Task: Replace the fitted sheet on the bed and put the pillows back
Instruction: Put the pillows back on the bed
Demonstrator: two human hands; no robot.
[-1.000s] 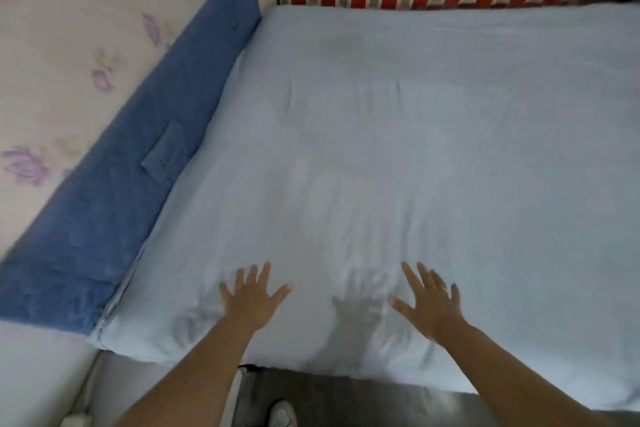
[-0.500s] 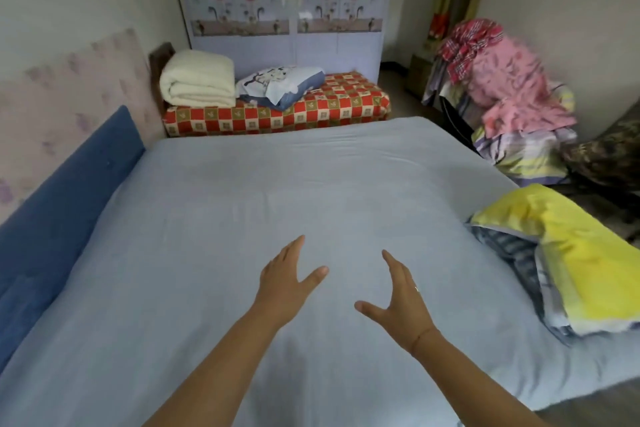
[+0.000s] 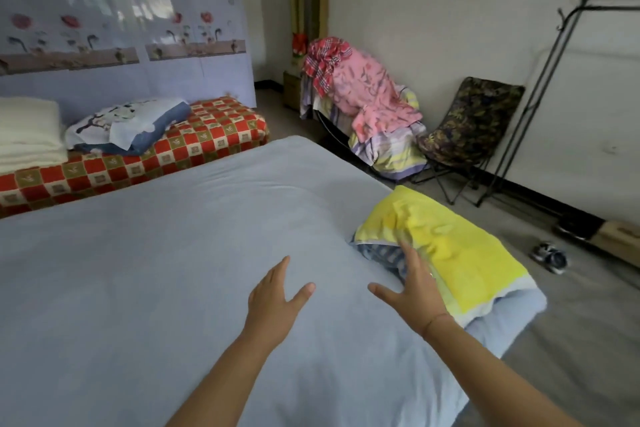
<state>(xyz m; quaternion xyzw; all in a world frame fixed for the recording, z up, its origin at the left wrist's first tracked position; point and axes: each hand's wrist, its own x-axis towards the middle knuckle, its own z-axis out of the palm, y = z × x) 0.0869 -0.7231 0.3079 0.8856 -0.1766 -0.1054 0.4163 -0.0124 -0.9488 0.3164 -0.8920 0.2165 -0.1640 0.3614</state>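
Sheet: fitted sheet (image 3: 173,270), smooth pale-blue cloth.
Hands: left hand (image 3: 273,302), right hand (image 3: 415,295), fingers released.
Change: right hand nearer soft yellow pillow (image 3: 460,250).

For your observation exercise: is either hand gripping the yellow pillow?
No, the left hand and right hand are both open with fingers spread, neither curled round the yellow pillow.

The fitted sheet (image 3: 156,270) is lying flat, leaving the bed's middle and left side open. A yellow pillow (image 3: 457,246) is occupying the right edge, standing directly before the right hand (image 3: 415,295).
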